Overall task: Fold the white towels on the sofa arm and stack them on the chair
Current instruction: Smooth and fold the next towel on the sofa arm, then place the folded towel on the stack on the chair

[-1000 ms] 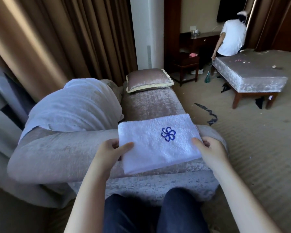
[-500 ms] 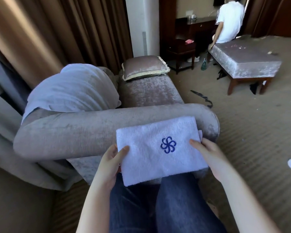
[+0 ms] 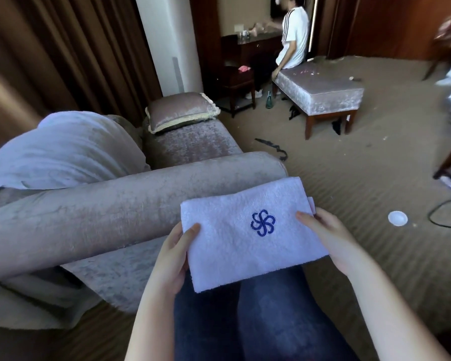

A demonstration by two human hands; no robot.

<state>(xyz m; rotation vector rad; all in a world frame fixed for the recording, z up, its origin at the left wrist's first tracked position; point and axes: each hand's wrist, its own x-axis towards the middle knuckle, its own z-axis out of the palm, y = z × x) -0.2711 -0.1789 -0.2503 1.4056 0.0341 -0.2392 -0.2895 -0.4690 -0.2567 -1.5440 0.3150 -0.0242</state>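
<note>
A folded white towel (image 3: 235,246) with a blue flower emblem is held flat in the air above my knees, just off the sofa arm (image 3: 110,209). My left hand (image 3: 173,256) grips its left edge, thumb on top. My right hand (image 3: 328,238) grips its right edge, thumb on top and fingers underneath. A large white towel (image 3: 60,152) is draped over the sofa back at the left. The sofa arm's top is bare.
A cushion (image 3: 180,110) lies on the sofa seat. A person in a white shirt (image 3: 293,35) sits on a padded bench (image 3: 320,89) beyond. A white lid (image 3: 397,218), a dark strap (image 3: 274,147) and a cable (image 3: 445,214) lie on the carpet at the right.
Both hands lifted the folded towel off the sofa arm and drew it toward me and to the right. My view swung right; the person by the bench turned.
</note>
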